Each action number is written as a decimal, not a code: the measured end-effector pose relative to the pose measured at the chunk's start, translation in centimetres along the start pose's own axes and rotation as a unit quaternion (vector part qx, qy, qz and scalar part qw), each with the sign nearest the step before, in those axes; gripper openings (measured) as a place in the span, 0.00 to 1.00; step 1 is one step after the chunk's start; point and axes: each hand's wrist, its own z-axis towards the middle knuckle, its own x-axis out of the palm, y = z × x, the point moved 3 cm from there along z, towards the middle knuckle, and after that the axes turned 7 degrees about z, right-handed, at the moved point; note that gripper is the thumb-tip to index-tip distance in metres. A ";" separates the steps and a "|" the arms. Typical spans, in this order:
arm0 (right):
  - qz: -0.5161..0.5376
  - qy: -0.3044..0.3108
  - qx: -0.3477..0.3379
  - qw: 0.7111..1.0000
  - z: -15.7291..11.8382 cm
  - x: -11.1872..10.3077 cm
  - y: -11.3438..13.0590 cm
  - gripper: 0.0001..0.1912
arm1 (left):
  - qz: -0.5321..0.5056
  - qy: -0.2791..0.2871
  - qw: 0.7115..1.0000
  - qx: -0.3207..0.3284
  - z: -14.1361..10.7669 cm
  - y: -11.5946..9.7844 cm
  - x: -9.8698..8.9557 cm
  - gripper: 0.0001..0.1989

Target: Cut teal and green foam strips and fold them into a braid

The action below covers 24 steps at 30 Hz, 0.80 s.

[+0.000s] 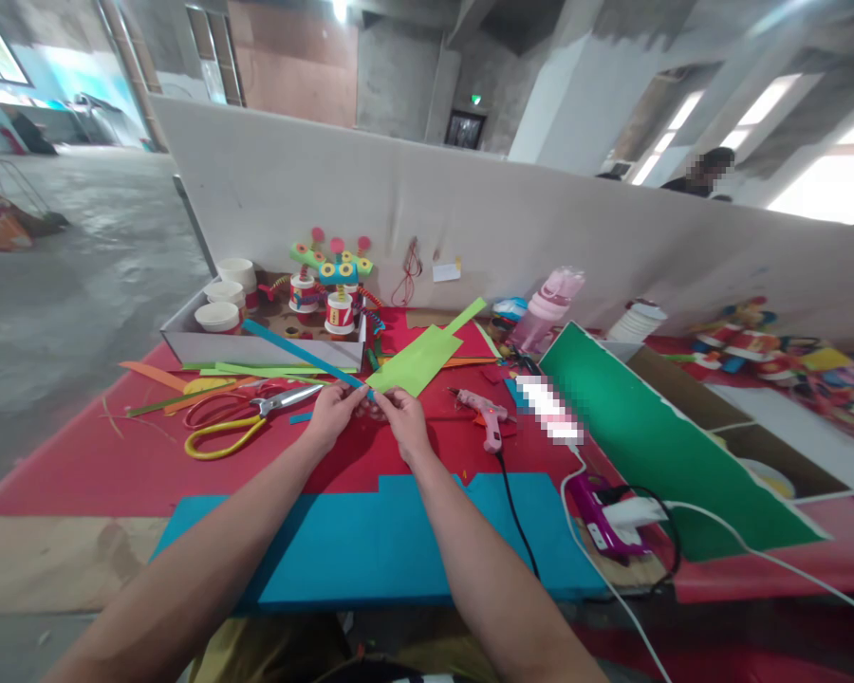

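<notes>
A long blue paper strip point(291, 351) slants up to the left from my fingers. My left hand point(337, 415) is closed on the strip near its lower right end. Close beside it, my right hand point(402, 417) pinches the same end. Behind my hands lie green paper pieces point(417, 360). To the left rest scissors with yellow handles point(234, 438) and red-handled ones point(217, 406). A pink glue gun point(491, 422) lies right of my right hand. Blue sheets point(342, 550) spread under my forearms.
A white box point(256, 349) with paper cups and figures stands at the back left. A pink bottle point(551, 304), a green board point(655, 436) and a purple power strip point(604, 522) with cables are on the right. A person point(704, 175) is beyond the partition.
</notes>
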 end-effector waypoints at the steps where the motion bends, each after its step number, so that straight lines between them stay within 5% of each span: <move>1: -0.003 0.001 -0.006 1.000 0.0 0.0 0.0 0.15 | 0.002 -0.002 1.000 -0.001 0.0 0.0 0.0 0.18; 6: -0.017 -0.020 -0.048 0.998 0.0 -0.2 0.2 0.13 | -0.038 0.029 0.999 0.008 0.0 0.1 0.5 0.16; 24: 0.016 -0.013 0.022 1.000 0.0 -0.3 -0.5 0.15 | -0.029 0.045 0.999 0.009 0.2 0.4 0.3 0.15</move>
